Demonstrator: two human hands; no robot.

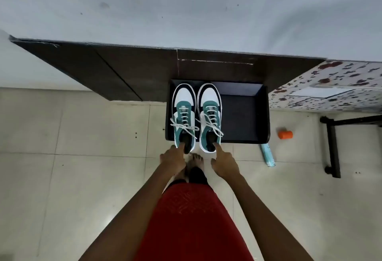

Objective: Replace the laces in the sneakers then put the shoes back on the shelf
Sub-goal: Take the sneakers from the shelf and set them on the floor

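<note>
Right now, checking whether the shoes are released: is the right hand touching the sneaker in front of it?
Touching. In the head view the right hand has its index finger inside the heel opening of the right-side sneaker.

Teal, white and navy sneakers (184, 103), white laces (213, 125).
Black shelf (244, 114); cream floor tiles (82, 157); red patterned garment (192, 219); orange cylinder (285, 134).
</note>
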